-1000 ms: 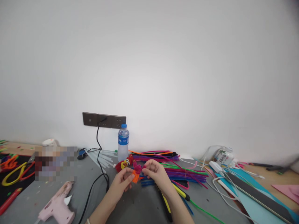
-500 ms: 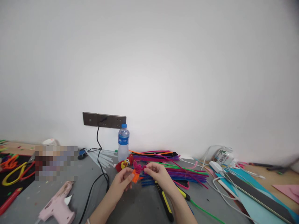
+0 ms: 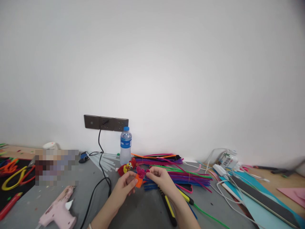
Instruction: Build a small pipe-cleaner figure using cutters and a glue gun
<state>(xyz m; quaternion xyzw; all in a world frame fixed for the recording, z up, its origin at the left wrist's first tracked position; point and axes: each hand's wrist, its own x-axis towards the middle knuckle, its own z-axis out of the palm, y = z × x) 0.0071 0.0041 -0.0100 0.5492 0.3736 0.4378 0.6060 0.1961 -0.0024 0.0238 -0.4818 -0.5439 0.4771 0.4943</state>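
Between my two hands is a small pipe-cleaner figure (image 3: 140,181), orange below and magenta on top. My left hand (image 3: 126,185) pinches its orange part between thumb and fingers. My right hand (image 3: 159,178) is closed with its fingertips on the magenta end at the right. Just behind my left hand lies a red and yellow pipe-cleaner figure (image 3: 127,166) with googly eyes. Bundled purple, blue and magenta pipe cleaners (image 3: 190,178) lie behind and to the right of my right hand. Under my right forearm are yellow-and-black tool handles (image 3: 169,210).
A water bottle (image 3: 125,146) stands near the wall. At left are a pink glue gun (image 3: 59,210), clear glue sticks (image 3: 105,161), a black cable (image 3: 94,194) and yellow-handled scissors (image 3: 14,179). A phone (image 3: 264,202), white cables and blue paper (image 3: 257,181) lie at right.
The orange and magenta figure has shifted slightly and turned a little between my fingers. Both hands keep their grip and nearly the same place.
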